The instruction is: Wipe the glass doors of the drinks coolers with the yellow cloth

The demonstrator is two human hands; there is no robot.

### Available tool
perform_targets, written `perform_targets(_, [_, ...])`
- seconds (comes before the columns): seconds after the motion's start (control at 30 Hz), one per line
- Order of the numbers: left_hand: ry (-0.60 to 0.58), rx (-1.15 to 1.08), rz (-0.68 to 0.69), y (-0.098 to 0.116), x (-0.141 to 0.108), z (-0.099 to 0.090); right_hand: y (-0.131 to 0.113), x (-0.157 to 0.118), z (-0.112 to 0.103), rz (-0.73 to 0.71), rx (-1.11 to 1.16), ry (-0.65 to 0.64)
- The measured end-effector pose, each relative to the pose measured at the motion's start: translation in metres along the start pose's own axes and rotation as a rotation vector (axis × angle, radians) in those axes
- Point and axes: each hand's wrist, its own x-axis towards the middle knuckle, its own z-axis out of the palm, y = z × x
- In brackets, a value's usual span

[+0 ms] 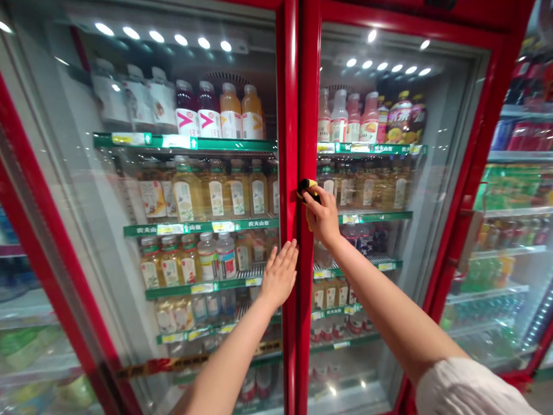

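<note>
My right hand (322, 216) is closed around a small black-and-yellow object (307, 185), held against the red frame of the right cooler door (307, 115). My fingers cover much of it, so its exact kind cannot be made out. Lower down, my left hand (280, 276) lies flat with its fingers stretched out, the fingertips on the red frame of the left door (290, 144) and the palm over the glass. Nothing is in that hand. Both doors are closed, their red frames side by side.
Behind the glass, bottled drinks (184, 193) fill several shelves with green edge strips (190, 141). A black-and-gold sticker strip (190, 363) crosses the left door low down. Another cooler with drinks (496, 242) stands at the right, and more shelves show at the far left.
</note>
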Motion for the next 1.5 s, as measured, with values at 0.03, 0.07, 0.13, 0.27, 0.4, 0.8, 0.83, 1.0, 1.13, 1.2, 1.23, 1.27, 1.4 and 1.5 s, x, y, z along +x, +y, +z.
perform_targets(0.03, [-0.009,0.005,-0.020,0.002,-0.002,0.000,-0.001,-0.015,0.001,-0.005,0.005,-0.008])
perform_targets(0.07, [-0.017,0.010,-0.038,0.004,-0.004,-0.001,-0.003,-0.030,0.003,-0.011,0.008,-0.017])
perform_targets(0.13, [-0.031,0.016,-0.067,0.007,-0.008,-0.001,-0.004,-0.060,0.007,-0.019,0.010,-0.038])
perform_targets(0.27, [-0.040,0.020,-0.087,0.010,-0.014,-0.004,-0.005,-0.112,0.013,-0.025,0.016,-0.098])
perform_targets(0.4, [-0.031,0.013,-0.048,0.004,-0.019,-0.008,-0.006,-0.143,0.012,-0.026,0.057,-0.140])
perform_targets(0.8, [0.048,-0.122,0.134,-0.033,-0.014,-0.022,-0.052,-0.135,-0.017,0.761,0.854,0.058])
perform_targets(0.83, [0.064,-0.142,0.144,-0.036,-0.013,-0.024,-0.060,-0.128,-0.019,0.859,0.927,0.112])
perform_targets(1.0, [0.171,-0.297,0.160,-0.050,-0.004,-0.046,-0.102,-0.090,-0.014,1.021,1.143,0.322])
perform_targets(1.13, [0.215,-0.465,0.279,-0.067,0.000,-0.072,-0.134,-0.060,0.001,0.936,1.141,0.454])
perform_targets(1.2, [0.237,-0.517,0.314,-0.080,0.000,-0.083,-0.147,-0.045,0.008,0.897,1.142,0.527])
perform_targets(1.23, [0.256,-0.528,0.321,-0.086,0.001,-0.087,-0.152,-0.037,0.011,0.876,1.143,0.557])
perform_targets(1.27, [0.279,-0.531,0.325,-0.093,0.002,-0.091,-0.156,-0.029,0.014,0.853,1.142,0.580])
perform_targets(1.4, [0.369,-0.463,0.331,-0.118,0.015,-0.102,-0.167,0.006,0.016,0.762,1.082,0.608])
perform_targets(1.5, [0.406,-0.391,0.295,-0.134,0.029,-0.107,-0.168,0.034,0.016,0.695,0.998,0.646])
